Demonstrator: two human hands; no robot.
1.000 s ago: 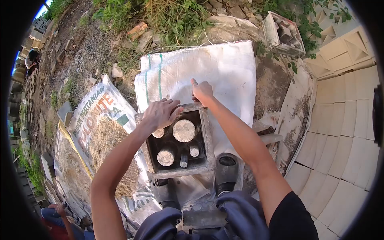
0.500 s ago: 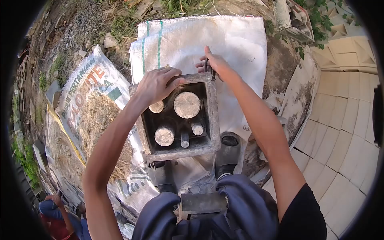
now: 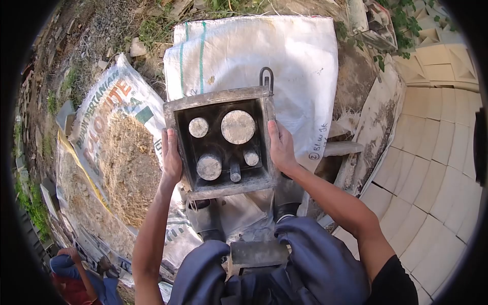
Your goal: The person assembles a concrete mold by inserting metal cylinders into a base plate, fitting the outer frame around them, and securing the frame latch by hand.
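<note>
A dirty, square-framed mould box (image 3: 219,195) with several pale-topped cylinders inside sits between my hands, above my boots. The largest cylinder (image 3: 238,127) stands toward the far right of its dark interior. My left hand (image 3: 172,157) grips the box's left side, its thumb and fingertips pointing up along the frame. On the right side, my right hand (image 3: 282,148) holds the frame, with its other fingers partly hidden behind. A metal loop (image 3: 266,77) projects from the far right corner, touched by neither hand.
Beneath lies a white woven sack (image 3: 300,56). To the left, a pile of sandy material (image 3: 129,162) rests on a printed sack (image 3: 104,109). Pale slabs (image 3: 432,152) line the right. A dark block (image 3: 258,254) is between my knees; another person (image 3: 86,279) sits lower left.
My left hand has moved from the box's far edge down to its left side. My right hand has left the metal loop and now grips the right side.
</note>
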